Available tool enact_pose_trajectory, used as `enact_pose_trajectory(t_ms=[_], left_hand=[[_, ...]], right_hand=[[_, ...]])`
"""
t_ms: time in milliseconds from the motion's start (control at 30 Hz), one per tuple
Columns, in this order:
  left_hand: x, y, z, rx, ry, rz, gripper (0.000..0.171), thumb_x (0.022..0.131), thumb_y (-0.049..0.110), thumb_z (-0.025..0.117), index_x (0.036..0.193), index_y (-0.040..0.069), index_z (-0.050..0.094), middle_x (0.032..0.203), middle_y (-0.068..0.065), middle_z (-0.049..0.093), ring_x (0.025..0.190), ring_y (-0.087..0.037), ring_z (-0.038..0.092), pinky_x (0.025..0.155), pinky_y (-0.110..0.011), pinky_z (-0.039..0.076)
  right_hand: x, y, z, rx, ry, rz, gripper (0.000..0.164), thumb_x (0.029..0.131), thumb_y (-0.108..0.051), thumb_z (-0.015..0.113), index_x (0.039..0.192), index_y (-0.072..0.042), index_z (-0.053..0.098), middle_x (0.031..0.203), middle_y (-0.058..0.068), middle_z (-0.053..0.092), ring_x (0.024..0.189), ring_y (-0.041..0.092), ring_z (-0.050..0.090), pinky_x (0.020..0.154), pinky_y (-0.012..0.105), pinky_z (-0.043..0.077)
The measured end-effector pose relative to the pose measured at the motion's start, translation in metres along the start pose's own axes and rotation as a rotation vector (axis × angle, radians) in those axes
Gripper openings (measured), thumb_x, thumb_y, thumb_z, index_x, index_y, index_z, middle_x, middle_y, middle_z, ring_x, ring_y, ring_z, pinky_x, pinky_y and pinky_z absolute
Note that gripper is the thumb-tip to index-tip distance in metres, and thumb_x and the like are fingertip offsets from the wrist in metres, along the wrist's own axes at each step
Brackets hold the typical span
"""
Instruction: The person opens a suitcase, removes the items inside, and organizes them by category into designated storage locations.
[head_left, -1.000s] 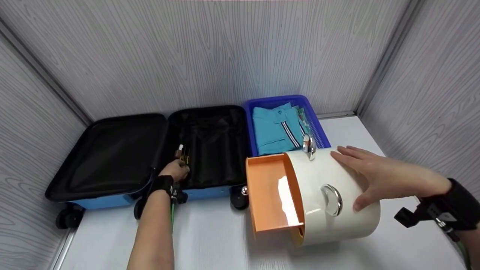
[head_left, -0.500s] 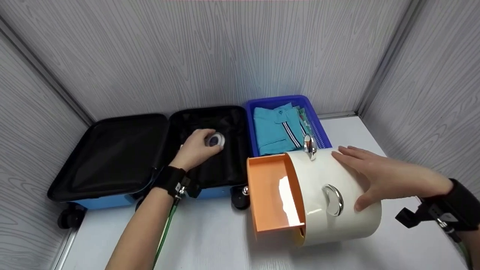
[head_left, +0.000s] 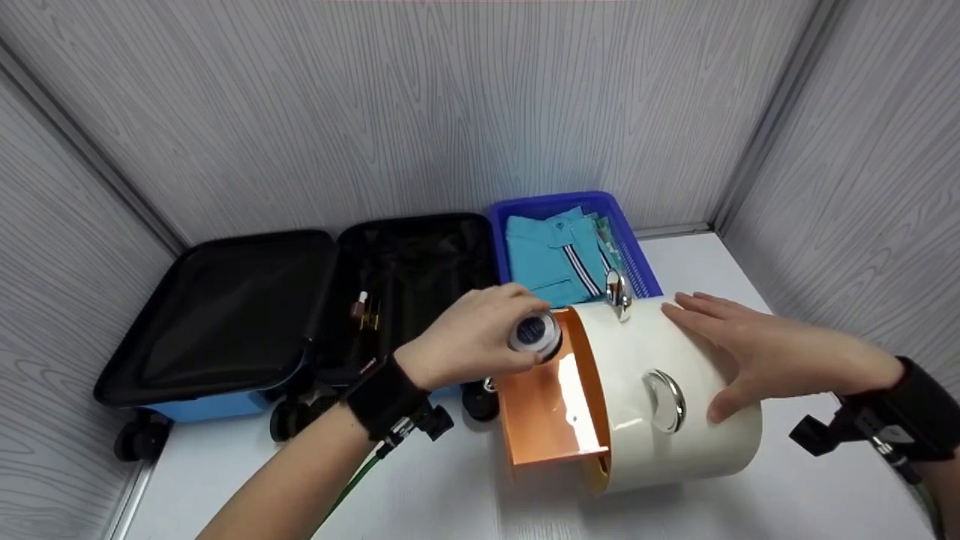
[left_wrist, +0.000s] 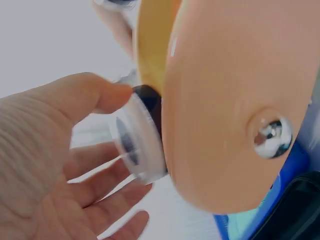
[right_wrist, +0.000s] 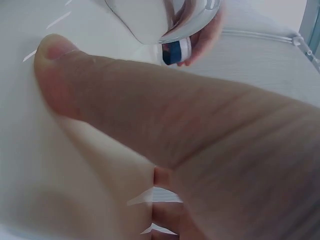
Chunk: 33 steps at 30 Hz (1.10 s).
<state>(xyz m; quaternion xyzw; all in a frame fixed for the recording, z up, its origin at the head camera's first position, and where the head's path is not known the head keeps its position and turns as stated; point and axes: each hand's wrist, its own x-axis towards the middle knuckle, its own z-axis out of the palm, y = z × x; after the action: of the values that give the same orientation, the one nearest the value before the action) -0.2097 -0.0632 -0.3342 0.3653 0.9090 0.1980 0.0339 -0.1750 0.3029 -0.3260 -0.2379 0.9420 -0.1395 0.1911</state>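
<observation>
In the head view, my left hand (head_left: 476, 334) holds a small round jar (head_left: 535, 334) with a pale rim and dark round label above the pulled-out orange drawer (head_left: 536, 427). From the left wrist view, the jar (left_wrist: 137, 135) sits between thumb and fingers, right against the drawer's outer front (left_wrist: 225, 100) as seen there. My right hand (head_left: 780, 356) rests with spread fingers on the glossy white rounded storage case (head_left: 637, 457) that houses the drawer. The right wrist view has that thumb (right_wrist: 75, 80) lying on the white surface and the jar (right_wrist: 175, 52) farther off.
An unfolded suitcase (head_left: 225, 315) with black lining and blue shell lies at the left. Small brown and gold-toned bottles (head_left: 367, 313) stand inside its right half. A blue basket (head_left: 637, 262) with folded turquoise clothing (head_left: 544, 262) sits behind the case. Chrome fittings (head_left: 666, 401) stick out from the case.
My left hand went from the bottles in the suitcase, lifted the jar, and carried it rightward over the orange drawer. The right hand and white case stayed put.
</observation>
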Motion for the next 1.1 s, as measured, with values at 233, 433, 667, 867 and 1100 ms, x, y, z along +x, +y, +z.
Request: enact_pose_trajectory(t_ms=[233,433,667,867,1100], left_hand=[[0.009,0.023,0.016,0.276,-0.189,0.046,0.035,0.091,0.029,0.075,0.124,0.018,0.07,0.11,0.002,0.066,0.097,-0.013,0.059,0.104,-0.044,0.042],[0.015,0.031,0.028,0.337,-0.233,0.077,0.017,0.098,0.031,0.067,0.106,0.016,0.071,0.095,0.001,0.063,0.087,-0.015,0.058,0.091,-0.041,0.045],[0.013,0.031,0.035,0.3,-0.201,0.114,0.016,0.1,0.029,0.064,0.089,0.017,0.066,0.088,0.004,0.058,0.083,-0.014,0.058,0.074,-0.037,0.038],[0.011,0.027,0.035,0.274,-0.204,0.116,0.018,0.099,0.034,0.067,0.105,0.017,0.069,0.103,0.002,0.062,0.096,-0.017,0.058,0.084,-0.036,0.045],[-0.003,0.019,0.017,0.244,-0.142,0.08,0.056,0.098,0.038,0.069,0.148,0.016,0.057,0.148,-0.003,0.055,0.139,-0.024,0.047,0.115,-0.045,0.036]], right_hand=[[-0.001,0.001,-0.001,-0.011,0.005,-0.014,0.129,0.064,-0.057,0.091,0.165,-0.018,0.021,0.169,0.014,0.017,0.154,0.039,0.013,0.115,0.065,0.026],[0.001,0.001,0.0,0.003,0.001,-0.012,0.129,0.063,-0.057,0.092,0.165,-0.018,0.022,0.169,0.015,0.018,0.154,0.04,0.013,0.114,0.066,0.026],[0.001,-0.001,-0.001,0.004,0.005,-0.012,0.129,0.063,-0.054,0.092,0.165,-0.019,0.022,0.169,0.015,0.018,0.154,0.039,0.013,0.116,0.065,0.024],[0.001,0.0,-0.001,-0.007,0.013,-0.016,0.129,0.062,-0.056,0.092,0.165,-0.019,0.022,0.168,0.015,0.019,0.154,0.039,0.014,0.115,0.065,0.025],[0.0,-0.001,-0.001,-0.011,0.012,0.0,0.129,0.061,-0.055,0.093,0.164,-0.017,0.025,0.168,0.016,0.019,0.154,0.04,0.014,0.115,0.065,0.026]])
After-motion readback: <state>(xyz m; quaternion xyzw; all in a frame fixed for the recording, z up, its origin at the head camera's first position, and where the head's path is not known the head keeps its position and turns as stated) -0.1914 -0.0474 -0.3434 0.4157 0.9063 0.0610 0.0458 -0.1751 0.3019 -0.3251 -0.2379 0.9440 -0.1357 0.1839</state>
